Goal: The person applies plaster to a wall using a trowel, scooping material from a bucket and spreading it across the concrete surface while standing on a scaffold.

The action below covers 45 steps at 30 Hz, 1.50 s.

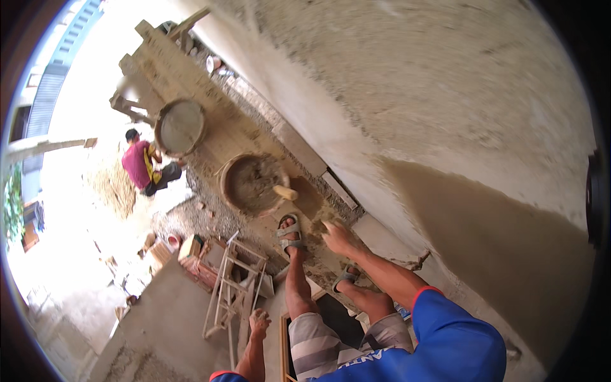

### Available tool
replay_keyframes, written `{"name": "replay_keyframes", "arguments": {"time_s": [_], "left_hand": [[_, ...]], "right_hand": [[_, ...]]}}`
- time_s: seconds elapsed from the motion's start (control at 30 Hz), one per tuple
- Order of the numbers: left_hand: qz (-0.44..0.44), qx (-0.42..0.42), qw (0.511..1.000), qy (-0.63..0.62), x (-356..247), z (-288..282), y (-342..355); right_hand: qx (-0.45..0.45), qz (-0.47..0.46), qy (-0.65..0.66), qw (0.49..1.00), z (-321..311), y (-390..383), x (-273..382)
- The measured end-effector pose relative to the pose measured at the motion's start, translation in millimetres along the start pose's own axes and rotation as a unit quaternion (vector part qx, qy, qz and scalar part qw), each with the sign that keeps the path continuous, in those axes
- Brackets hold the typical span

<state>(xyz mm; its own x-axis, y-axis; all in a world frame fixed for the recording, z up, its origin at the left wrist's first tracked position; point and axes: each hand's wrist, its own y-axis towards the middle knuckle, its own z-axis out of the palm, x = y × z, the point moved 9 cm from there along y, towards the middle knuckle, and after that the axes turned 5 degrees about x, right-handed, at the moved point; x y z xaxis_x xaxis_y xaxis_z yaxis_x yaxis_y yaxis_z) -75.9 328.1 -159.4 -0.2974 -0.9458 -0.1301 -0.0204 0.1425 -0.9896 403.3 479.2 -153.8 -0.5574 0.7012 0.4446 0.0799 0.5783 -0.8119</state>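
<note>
My right hand [336, 237] reaches down over the plank platform, a finger stretched out and nothing visible in it. It is nearest my sandalled feet and the wet grey patch beside the near tub. My left hand [259, 323] hangs low at my side with fingers loosely bent and apart, holding nothing I can see. The near round tub [245, 184] contains grey mortar. A tan wooden handle [286, 192] juts over its rim; the tool's other end is hidden. Farther along the planks stands a second tub [181, 127] with smoother, pale grey contents.
I stand on a raised plank platform [223, 108] along a wall [445, 95], partly covered by darker wet plaster [484, 248]. Below, another person [143, 165] crouches by a sand pile [111, 188]. A wooden frame [235, 286] leans near stacked bricks [200, 264].
</note>
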Motion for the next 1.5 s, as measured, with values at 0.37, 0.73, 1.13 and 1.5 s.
{"name": "replay_keyframes", "arguments": {"time_s": [0.37,0.73,1.13,1.5], "left_hand": [[0.122,0.087,0.987,-0.064,-7.6,8.4,-77.7],[0.112,0.056,0.986,0.107,-88.7,124.4,-148.4],[0.225,0.249,0.76,0.556,-246.4,206.6,-193.9],[0.077,0.009,0.832,0.55,-229.7,279.3,-237.6]], "right_hand": [[-0.02,0.333,0.118,0.936,33.9,-391.3,-385.7],[-0.142,0.363,0.461,0.797,148.8,-576.1,-415.2],[-0.239,0.433,0.606,0.623,247.2,-619.1,-318.1],[-0.237,0.441,0.732,0.463,443.4,-508.9,-423.5]]}}
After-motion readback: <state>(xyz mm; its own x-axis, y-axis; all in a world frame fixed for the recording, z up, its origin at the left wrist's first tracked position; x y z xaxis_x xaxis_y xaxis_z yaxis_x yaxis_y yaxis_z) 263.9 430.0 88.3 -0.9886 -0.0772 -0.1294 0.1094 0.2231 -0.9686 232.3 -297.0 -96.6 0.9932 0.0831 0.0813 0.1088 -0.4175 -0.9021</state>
